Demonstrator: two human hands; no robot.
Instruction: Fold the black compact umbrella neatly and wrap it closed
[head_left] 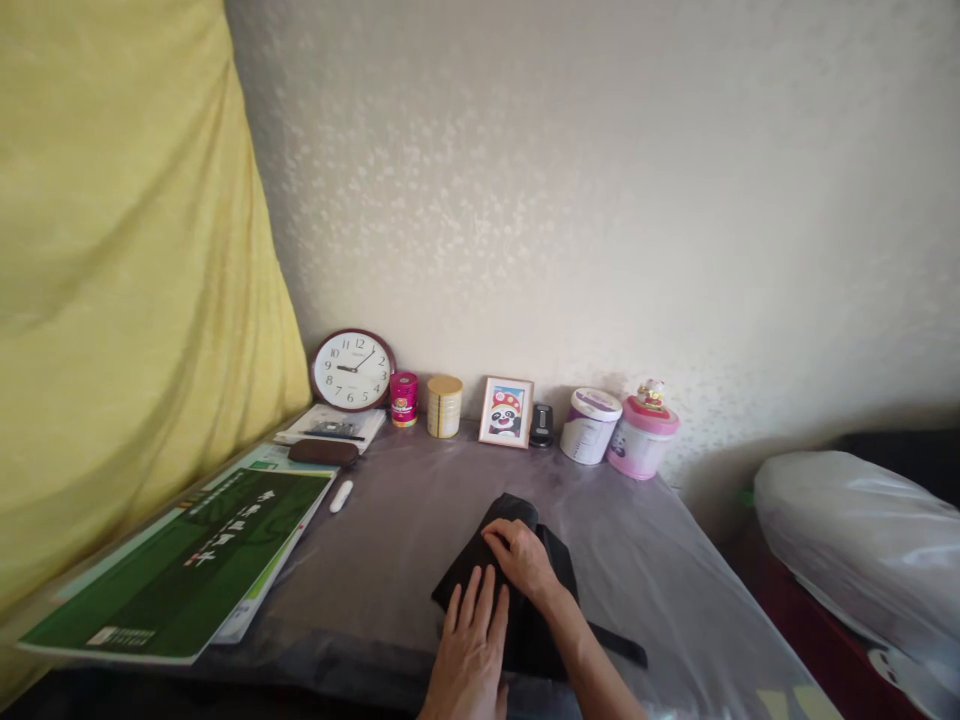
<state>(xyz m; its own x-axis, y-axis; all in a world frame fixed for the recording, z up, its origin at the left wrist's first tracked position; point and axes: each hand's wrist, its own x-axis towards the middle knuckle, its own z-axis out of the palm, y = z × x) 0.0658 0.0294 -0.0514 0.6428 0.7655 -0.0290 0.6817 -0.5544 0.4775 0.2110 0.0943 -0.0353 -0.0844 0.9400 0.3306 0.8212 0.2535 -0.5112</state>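
Note:
A black folded fabric item lies on the table near its front edge; its exact kind I cannot tell. A black strap sticks out from it to the right. My left hand rests flat on the lower left of the fabric, fingers stretched out and slightly apart. Above it, my right hand has its thumb and fingers pinched together at the upper part of the fabric. What lies between those fingertips is too small to make out clearly.
Along the wall stand a clock, a pink can, a yellow-lidded can, a framed panda picture, a white tub and a pink tub. Green books, a brown case and a white stick-like object lie left.

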